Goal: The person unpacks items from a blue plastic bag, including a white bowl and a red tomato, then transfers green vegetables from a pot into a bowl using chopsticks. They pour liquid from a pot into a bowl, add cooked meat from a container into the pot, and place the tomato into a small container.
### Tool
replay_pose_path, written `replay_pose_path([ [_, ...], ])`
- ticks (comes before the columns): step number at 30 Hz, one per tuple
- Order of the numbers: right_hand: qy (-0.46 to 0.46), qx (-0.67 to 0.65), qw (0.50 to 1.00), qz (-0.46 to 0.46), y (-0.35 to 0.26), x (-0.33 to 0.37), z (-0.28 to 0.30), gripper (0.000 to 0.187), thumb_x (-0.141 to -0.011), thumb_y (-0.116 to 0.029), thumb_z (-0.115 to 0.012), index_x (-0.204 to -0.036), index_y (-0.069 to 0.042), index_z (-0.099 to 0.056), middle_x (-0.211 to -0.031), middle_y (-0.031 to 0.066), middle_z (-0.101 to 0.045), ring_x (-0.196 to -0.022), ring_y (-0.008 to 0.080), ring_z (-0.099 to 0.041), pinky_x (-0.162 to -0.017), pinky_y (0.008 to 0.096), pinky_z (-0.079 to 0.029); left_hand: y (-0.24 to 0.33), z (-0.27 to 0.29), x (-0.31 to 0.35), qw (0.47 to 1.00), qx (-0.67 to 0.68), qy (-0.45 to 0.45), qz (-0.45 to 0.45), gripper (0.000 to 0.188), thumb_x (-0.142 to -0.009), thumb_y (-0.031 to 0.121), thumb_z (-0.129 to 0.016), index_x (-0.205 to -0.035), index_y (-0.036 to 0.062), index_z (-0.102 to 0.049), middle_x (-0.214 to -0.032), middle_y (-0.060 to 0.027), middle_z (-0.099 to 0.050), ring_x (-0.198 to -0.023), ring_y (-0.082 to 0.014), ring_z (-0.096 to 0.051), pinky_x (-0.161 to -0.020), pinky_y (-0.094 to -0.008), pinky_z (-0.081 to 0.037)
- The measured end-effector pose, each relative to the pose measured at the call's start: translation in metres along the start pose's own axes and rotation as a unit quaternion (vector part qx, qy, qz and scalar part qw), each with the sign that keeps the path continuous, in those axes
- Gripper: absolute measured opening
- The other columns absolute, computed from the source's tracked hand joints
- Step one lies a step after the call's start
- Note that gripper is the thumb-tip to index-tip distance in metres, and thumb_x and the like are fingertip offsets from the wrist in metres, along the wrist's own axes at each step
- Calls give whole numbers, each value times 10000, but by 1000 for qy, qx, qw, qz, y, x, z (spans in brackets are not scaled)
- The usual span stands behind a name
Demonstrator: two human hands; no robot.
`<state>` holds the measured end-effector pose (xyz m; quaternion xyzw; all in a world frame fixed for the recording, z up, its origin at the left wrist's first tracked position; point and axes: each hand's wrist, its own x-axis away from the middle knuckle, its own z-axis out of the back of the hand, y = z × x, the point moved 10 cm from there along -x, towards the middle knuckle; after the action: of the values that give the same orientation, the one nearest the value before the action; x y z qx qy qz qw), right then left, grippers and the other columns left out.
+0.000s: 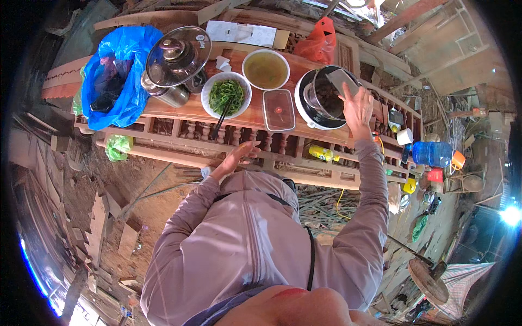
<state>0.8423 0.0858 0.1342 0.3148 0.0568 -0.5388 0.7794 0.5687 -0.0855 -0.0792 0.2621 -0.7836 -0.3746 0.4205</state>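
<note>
The right hand (357, 106) reached far out to the rice cooker (321, 98) at the right end of the desk (253, 117), its fingers closed on the edge of the cooker's raised lid (341, 80), which stood tilted over the open pot. The left hand (239, 155) hung lower and nearer, fingers loosely spread and holding nothing, in front of the carved wooden rail (228, 142) that ran along the near side of the desk.

Just left of the cooker lay a shallow rectangular container (278, 108) with a clear lid. Left of that stood a white bowl of green vegetables (225, 95) with dark chopsticks (222, 118) resting across its near rim, and farther back a white bowl of yellowish broth (265, 69). A steel pot with a glass lid (176, 54) stood at the left, touching a blue plastic bag (117, 76) at the desk's left end. An orange plastic bag (321, 41) sat at the far edge behind the cooker. A blue water jug (432, 154) lay well to the right.
</note>
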Motion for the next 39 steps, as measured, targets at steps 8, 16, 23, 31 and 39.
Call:
replay_pose_path([
  [8,-12,-19,1000,-16,14,16,5,467,-792,-329,-652,-1242,-250,-552,-943,152,-489,-881,308,-514,-691,415,-399,12,8,3,994,-85,51,-48,554,-881,469,-527,-1180,2,-549,-991,-91,-624,-845,-140,-596,-725,-292,-483],
  [16,56,-49,997,-33,22,22,25,588,-778,-307,-676,-1327,-283,-467,-974,153,-489,-850,314,-502,-674,412,-392,8,15,5,977,-176,119,22,515,-810,441,-626,-1101,18,-596,-944,-133,-663,-756,-190,-678,-727,-313,-511],
  [23,24,-48,999,5,5,21,10,524,-803,-372,-630,-1299,-279,-489,-977,143,-497,-862,298,-506,-650,399,-396,4,17,1,942,-293,156,-46,438,-769,409,-692,-1032,63,-640,-940,-92,-664,-854,-204,-642,-760,-338,-505],
  [31,2,-44,999,14,9,21,8,520,-784,-344,-655,-1278,-267,-512,-970,134,-500,-888,306,-507,-677,405,-401,31,-6,-7,927,-334,146,-86,474,-758,358,-702,-1122,73,-598,-1013,-126,-603,-769,-223,-617,-729,-349,-497],
  [39,25,-111,987,-118,54,27,3,360,-837,-332,-620,-1183,-234,-606,-971,146,-494,-887,334,-511,-722,445,-408,67,-42,-57,968,-190,101,-129,330,-821,222,-656,-1091,44,-590,-891,-50,-622,-672,-86,-539,-590,-265,-458],
])
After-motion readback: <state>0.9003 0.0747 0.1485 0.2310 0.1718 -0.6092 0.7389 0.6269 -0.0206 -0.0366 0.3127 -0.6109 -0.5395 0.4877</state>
